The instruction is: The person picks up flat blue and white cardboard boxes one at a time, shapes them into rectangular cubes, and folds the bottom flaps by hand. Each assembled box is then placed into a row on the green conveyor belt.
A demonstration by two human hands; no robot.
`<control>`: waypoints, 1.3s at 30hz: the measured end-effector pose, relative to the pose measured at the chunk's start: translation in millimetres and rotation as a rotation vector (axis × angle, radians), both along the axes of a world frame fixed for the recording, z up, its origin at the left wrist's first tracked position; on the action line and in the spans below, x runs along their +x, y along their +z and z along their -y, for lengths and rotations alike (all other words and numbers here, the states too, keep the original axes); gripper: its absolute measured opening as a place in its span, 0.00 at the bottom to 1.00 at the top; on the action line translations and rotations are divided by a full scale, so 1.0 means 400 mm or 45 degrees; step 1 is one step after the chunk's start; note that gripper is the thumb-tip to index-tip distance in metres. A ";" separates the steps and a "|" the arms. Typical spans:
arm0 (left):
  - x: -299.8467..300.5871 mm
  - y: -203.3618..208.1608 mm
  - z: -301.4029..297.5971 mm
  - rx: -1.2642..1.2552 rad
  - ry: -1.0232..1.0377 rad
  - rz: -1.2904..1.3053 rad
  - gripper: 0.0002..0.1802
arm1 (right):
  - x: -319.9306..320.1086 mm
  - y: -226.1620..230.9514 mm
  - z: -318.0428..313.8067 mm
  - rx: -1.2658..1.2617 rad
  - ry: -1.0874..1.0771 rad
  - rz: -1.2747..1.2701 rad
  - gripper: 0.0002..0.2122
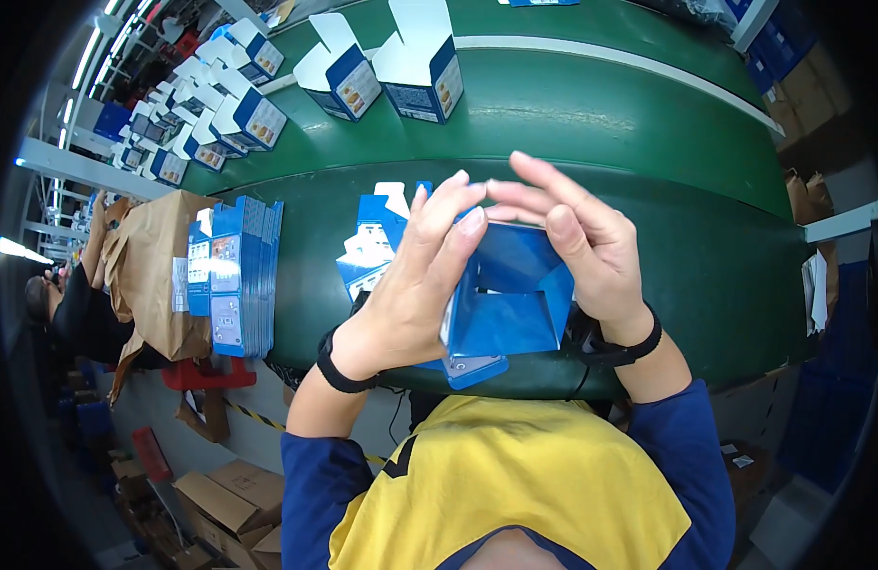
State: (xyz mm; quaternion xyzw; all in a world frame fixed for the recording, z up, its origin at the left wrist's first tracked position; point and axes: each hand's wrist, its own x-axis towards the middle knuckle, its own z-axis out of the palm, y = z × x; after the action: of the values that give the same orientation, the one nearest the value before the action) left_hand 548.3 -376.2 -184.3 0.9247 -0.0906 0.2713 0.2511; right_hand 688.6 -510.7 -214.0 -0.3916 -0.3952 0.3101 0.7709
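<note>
A blue folding carton, partly opened out, sits between my two hands in front of my chest. Its open flaps face up toward me. My left hand presses along its left side, with the fingers stretched toward the far edge. On the right side my right hand curves around the box, its thumb near the rim and its fingertips meeting those of the left hand at the far edge. Several flat blue-and-white cartons lie on the green table beside and partly under my left hand.
Left of me stands a row of flat cartons against a brown paper bag. Opened boxes stand on the green conveyor, with more crowded at the far left. Another person's dark sleeve shows at left. Cardboard boxes lie below.
</note>
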 end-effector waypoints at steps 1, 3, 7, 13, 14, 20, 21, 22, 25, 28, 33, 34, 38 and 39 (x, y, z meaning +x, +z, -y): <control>0.004 0.012 0.009 -0.014 0.028 -0.047 0.46 | 0.004 0.000 0.002 -0.001 0.002 0.001 0.21; 0.010 0.029 0.023 -0.043 0.083 -0.139 0.43 | 0.012 -0.001 0.007 -0.075 -0.079 0.201 0.21; -0.014 0.022 -0.002 -0.126 -0.103 -0.093 0.36 | 0.017 0.009 0.019 -0.099 -0.070 0.162 0.20; -0.009 0.036 0.007 -0.015 -0.028 -0.159 0.34 | 0.018 -0.002 0.017 -0.029 -0.039 0.022 0.19; -0.005 0.040 0.008 0.021 -0.027 -0.185 0.34 | 0.020 -0.005 0.019 -0.038 -0.025 -0.009 0.19; -0.007 0.037 0.010 -0.013 -0.003 -0.248 0.34 | 0.027 -0.002 0.026 -0.123 0.053 -0.155 0.19; -0.002 0.038 0.014 -0.024 0.003 -0.230 0.33 | 0.029 -0.001 0.028 -0.122 0.055 -0.157 0.19; 0.004 0.039 0.018 -0.035 0.008 -0.212 0.33 | 0.031 0.000 0.030 -0.108 0.064 -0.171 0.19; 0.009 0.039 0.005 0.029 -0.029 -0.151 0.32 | 0.040 0.003 0.032 -0.082 0.082 -0.195 0.18; 0.001 0.036 -0.014 0.192 -0.098 -0.055 0.32 | 0.052 0.000 0.023 0.220 0.078 -0.256 0.19; -0.013 0.014 -0.020 -0.442 -0.043 0.268 0.36 | 0.107 -0.062 0.004 -0.307 -0.157 -0.015 0.20; -0.013 0.003 -0.013 -0.570 -0.063 0.256 0.39 | 0.096 -0.076 0.010 -0.135 0.235 -0.456 0.20; 0.033 -0.005 0.029 -0.616 -0.098 0.205 0.49 | 0.055 -0.070 0.042 0.209 0.647 -0.737 0.19; 0.035 -0.021 0.041 -0.614 -0.067 0.233 0.49 | 0.043 -0.065 0.056 0.191 0.683 -0.722 0.19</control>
State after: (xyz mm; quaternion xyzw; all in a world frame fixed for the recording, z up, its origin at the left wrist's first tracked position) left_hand 562.3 -392.6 -192.7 0.8070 -0.0695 0.3611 0.4621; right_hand 705.8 -533.1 -240.1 -0.1157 -0.2765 0.5664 0.7677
